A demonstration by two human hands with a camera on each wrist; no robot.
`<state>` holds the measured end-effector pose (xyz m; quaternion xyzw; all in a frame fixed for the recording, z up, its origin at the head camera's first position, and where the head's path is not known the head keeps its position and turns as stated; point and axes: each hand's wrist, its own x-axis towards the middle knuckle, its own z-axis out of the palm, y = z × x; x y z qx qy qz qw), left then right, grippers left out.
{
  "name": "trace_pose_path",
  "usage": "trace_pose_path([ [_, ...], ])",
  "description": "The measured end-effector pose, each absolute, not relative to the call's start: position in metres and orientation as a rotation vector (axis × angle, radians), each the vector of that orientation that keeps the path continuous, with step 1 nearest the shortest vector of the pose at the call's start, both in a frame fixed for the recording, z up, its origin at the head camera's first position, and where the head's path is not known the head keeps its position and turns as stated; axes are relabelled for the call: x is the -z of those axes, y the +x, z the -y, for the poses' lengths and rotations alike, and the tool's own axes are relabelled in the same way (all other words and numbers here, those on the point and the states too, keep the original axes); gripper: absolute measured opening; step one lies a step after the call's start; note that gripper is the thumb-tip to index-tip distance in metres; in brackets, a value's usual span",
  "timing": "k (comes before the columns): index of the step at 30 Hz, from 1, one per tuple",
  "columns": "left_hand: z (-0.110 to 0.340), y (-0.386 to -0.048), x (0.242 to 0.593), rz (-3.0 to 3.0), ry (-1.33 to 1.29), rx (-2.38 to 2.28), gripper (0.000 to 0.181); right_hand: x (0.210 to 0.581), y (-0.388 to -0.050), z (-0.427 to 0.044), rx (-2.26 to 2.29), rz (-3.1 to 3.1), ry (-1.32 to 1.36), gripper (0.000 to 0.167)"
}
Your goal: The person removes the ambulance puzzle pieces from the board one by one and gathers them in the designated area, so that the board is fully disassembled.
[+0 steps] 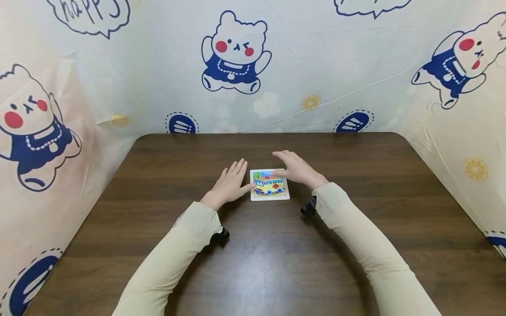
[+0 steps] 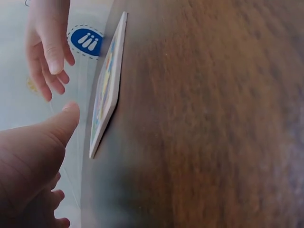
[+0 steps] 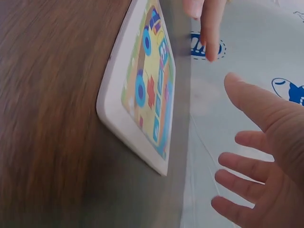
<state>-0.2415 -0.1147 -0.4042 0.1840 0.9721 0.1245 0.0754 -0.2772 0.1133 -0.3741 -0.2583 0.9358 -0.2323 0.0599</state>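
Note:
A small white-framed picture puzzle board point(image 1: 270, 193) lies flat on the brown table, showing a yellow ambulance with a red cross and blue wheels. At its left side is my left hand point(image 1: 230, 184), fingers straight and thumb reaching over the board's edge in the head view. My right hand point(image 1: 297, 169) is at the upper right, its thumb over the board's corner. Both wrist views show a gap between the thumbs and the board point(image 2: 107, 85). In the right wrist view the board point(image 3: 152, 90) lies beside the spread fingers point(image 3: 240, 183). Neither hand holds anything.
The dark wooden table point(image 1: 261, 259) has rounded far corners. A pale curtain point(image 1: 292, 66) printed with bears and oranges hangs behind it and along both sides. A small black wrist camera point(image 1: 221, 237) sits below the left cuff, another black camera point(image 1: 309, 207) below the right.

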Motion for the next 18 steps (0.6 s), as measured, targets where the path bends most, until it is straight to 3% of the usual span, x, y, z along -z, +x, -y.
trace_pose_path([
  [18, 0.112, -0.249, 0.414, -2.827, 0.656, -0.356, 0.069, 0.389, -0.287, -0.078, 0.709, -2.631, -0.793, 0.043],
])
